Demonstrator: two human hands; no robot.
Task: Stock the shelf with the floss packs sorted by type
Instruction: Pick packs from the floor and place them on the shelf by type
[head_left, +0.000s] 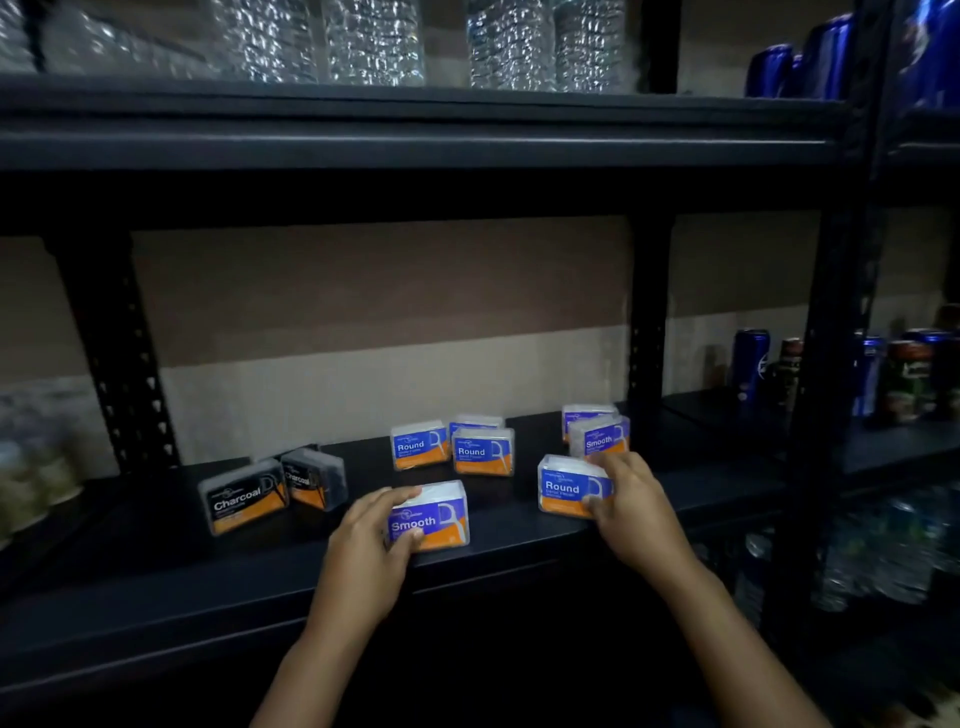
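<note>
Left hand (371, 540) covers Smooth pack (434, 519) edge; labels blurred.

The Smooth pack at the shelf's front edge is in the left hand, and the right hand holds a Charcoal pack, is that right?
Not quite. In the head view the left hand does hold the Smooth pack, but the right hand holds a Round pack. The two Charcoal packs stand untouched further left.

Clear plastic water bottles (374, 41) line the top of the frame; dark blue drink cans (748, 364) stand at right.
</note>
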